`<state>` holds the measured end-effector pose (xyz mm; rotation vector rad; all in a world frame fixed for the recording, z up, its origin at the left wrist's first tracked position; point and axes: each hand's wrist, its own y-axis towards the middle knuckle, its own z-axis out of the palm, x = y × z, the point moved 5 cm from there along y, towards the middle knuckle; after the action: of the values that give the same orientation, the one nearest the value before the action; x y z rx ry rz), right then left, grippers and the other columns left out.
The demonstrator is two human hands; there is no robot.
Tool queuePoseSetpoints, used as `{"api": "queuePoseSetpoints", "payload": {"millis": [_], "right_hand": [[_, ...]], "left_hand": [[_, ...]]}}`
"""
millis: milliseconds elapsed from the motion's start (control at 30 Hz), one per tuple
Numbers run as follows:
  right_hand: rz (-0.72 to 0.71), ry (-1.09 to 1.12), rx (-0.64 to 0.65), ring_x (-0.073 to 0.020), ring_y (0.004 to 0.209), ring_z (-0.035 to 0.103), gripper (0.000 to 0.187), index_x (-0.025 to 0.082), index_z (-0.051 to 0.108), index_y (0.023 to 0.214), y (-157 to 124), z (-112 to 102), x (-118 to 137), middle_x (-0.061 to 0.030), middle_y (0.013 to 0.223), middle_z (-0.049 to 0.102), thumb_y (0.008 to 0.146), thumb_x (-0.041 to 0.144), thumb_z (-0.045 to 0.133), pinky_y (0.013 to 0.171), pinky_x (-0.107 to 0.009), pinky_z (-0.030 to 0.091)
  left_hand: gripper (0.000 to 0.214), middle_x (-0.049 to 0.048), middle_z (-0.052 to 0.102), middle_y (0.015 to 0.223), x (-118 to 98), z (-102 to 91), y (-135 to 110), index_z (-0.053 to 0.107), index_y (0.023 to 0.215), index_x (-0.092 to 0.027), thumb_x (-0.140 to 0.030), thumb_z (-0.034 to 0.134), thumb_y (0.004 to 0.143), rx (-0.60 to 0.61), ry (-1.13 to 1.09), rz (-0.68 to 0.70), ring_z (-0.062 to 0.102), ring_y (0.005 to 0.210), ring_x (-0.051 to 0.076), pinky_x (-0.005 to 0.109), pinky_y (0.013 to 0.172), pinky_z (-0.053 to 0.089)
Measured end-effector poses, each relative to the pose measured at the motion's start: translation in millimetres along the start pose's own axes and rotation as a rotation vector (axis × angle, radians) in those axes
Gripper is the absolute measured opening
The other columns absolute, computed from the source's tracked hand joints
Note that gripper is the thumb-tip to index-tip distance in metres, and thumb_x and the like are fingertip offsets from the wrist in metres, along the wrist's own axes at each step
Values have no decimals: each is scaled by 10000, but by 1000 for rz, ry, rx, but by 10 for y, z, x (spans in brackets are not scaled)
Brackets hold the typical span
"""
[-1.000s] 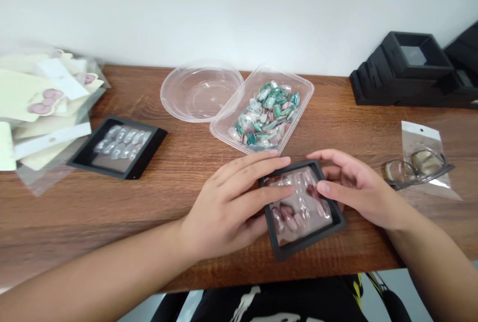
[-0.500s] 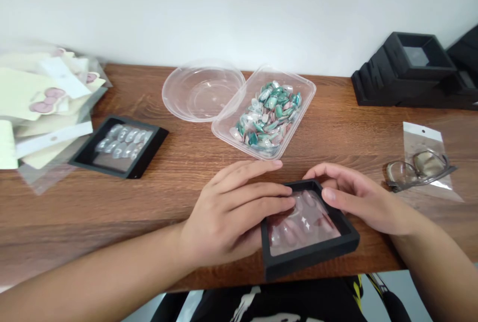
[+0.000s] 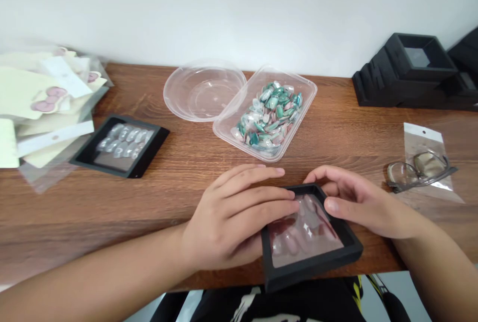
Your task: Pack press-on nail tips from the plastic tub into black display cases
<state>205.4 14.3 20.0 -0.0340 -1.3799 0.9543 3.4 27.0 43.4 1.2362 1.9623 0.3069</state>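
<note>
At the near edge of the table (image 3: 149, 202), right of its middle, a black frame (image 3: 313, 266) lies tilted between two hands, its near corner seen just over that edge; whether it touches the wood cannot be told. Under its clear film show pink and dark red nails (image 3: 293, 243).

The left hand (image 3: 227, 217) spreads loosely over its left side, two fingertips on the film; its thumb is hidden, so its hold cannot be judged. The right hand (image 3: 364, 207) is half closed, apparently pinching the far right corner between thumb and curled fingers.

A loose grip could let the frame slip off the near edge; hard fingertip pressure might shift the nails or mark the film.

Farther back sit a clear tub (image 3: 227, 115) of mixed nails and a round dish (image 3: 201, 88); toward the left edge, a second frame (image 3: 84, 155); toward the right, glasses (image 3: 421, 170).

Compared with a second ago, the frame is closer to the near edge and lies flatter; the tub and dish look unmoved.
</note>
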Motion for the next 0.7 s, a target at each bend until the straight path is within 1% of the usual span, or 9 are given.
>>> {"api": "queuePoseSetpoints", "payload": {"millis": [100, 167, 267, 333, 467, 600, 700], "right_hand": [[4, 13, -24, -94, 581, 624, 497, 206, 512, 1149, 15, -10, -12, 25, 782, 648, 863, 551, 727, 506, -204, 519], [1, 9, -26, -88, 573, 614, 479, 202, 522, 1139, 23, -6, -19, 29, 781, 632, 865, 533, 732, 504, -200, 518], [-3, -14, -16, -90, 608, 618, 476, 193, 537, 1132, 21, 11, -23, 16, 818, 630, 858, 524, 742, 547, -216, 541], [-2, -17, -18, -94, 633, 625, 478, 193, 542, 1139, 13, 15, -22, 4, 854, 638, 856, 520, 745, 572, -226, 548], [-20, -4, -21, -105, 665, 642, 475, 200, 543, 1162, -3, 10, -6, -11, 883, 648, 861, 508, 744, 577, -227, 541], [-40, 10, -28, -103, 668, 643, 474, 206, 537, 1172, -5, -3, 4, -5, 883, 641, 856, 484, 756, 580, -226, 545], [-50, 2, -29, -100, 662, 635, 460, 207, 543, 1163, -2, -4, 8, -1, 876, 638, 851, 461, 767, 576, -224, 553]], "left_hand": [[168, 38, 774, 1114, -20, -15, 10, 656, 1120, -198, -223, 531, 1011, -41, -36, 12, 606, 1280, 220, 418, 1056, 506], [151, 15, 781, 1088, -45, -22, 16, 662, 1069, -212, -216, 518, 1024, -63, -51, 52, 629, 1248, 201, 414, 1062, 509], [188, -23, 787, 1043, -96, -22, 20, 679, 998, -231, -204, 496, 1034, -64, -60, 141, 658, 1204, 170, 377, 1062, 517], [235, -42, 788, 1019, -123, -28, 19, 690, 960, -247, -209, 473, 1040, -72, -64, 176, 675, 1175, 155, 353, 1043, 536], [218, -71, 786, 987, -150, -31, 25, 700, 891, -289, -233, 526, 1011, -95, -68, 172, 711, 1094, 137, 323, 995, 578], [213, -75, 784, 959, -155, -26, 32, 703, 865, -284, -211, 551, 993, -118, -99, 157, 719, 1065, 128, 302, 1005, 566], [198, -82, 776, 959, -150, -4, 22, 709, 866, -295, -218, 568, 981, -91, -99, 164, 716, 1048, 124, 298, 1007, 565]]}}
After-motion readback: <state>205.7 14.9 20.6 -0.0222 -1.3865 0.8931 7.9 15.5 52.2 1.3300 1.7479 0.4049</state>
